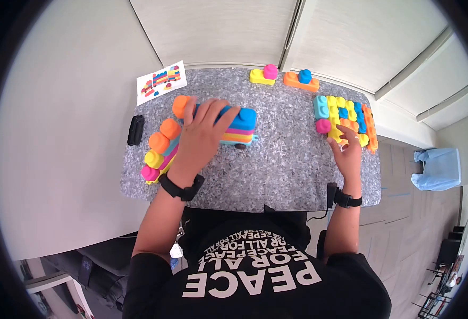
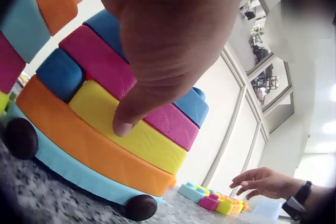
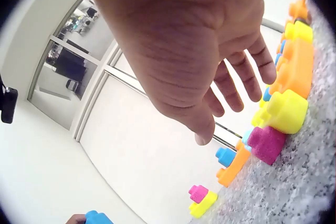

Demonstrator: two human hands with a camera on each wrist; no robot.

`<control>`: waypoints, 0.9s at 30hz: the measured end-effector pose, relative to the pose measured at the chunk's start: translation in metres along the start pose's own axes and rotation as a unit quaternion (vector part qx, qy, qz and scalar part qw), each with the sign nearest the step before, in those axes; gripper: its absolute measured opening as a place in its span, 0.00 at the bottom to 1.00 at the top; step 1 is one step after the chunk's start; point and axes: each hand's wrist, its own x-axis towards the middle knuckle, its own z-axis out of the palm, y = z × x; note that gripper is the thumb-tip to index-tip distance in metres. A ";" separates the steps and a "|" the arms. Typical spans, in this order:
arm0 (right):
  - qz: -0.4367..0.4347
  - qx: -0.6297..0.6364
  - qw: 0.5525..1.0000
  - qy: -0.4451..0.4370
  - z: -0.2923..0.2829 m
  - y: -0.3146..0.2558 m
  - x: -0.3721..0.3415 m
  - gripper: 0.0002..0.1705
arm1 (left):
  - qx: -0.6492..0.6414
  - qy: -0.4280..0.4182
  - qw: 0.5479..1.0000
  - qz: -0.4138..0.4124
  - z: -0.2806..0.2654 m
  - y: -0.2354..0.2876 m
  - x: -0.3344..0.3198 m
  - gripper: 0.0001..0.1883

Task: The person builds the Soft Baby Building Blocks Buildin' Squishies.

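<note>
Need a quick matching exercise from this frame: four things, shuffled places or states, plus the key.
Things:
1. left hand
2. right hand
3. picture sheet
4. toy wheel

Places and states:
A. at the far left corner of the table
B. dark, at the bottom of the stacked blocks
C. fingers spread, by the block group on the right
D. gripping the stacked blocks

Pairs: 1-D, 2-C, 3-A, 4-B

Blue top block — grey-speckled tabletop.
</note>
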 end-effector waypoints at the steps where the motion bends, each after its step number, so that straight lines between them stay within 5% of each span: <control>1: -0.007 0.000 1.000 0.010 -0.001 0.002 0.001 0.30 | 0.005 0.001 1.000 -0.003 0.003 -0.008 0.003 0.36; 7: 0.012 -0.059 0.992 0.113 -0.041 0.071 0.021 0.26 | 0.003 -0.014 1.000 -0.014 0.008 -0.045 0.019 0.42; 10: 0.066 -0.189 0.967 0.160 -0.068 0.134 0.036 0.25 | 0.012 -0.022 1.000 -0.017 0.010 -0.046 0.019 0.44; 16: 0.078 -0.168 0.979 0.081 -0.071 0.245 0.047 0.27 | 0.011 0.015 1.000 -0.015 -0.001 -0.027 0.015 0.42; 22: 0.133 -0.160 0.972 0.108 -0.067 0.232 0.043 0.30 | -0.024 0.075 0.997 -0.024 -0.024 0.006 -0.025 0.45; 27: 0.125 0.010 0.982 0.143 -0.083 0.231 0.038 0.28 | -0.074 0.123 0.989 -0.026 -0.040 0.012 -0.057 0.41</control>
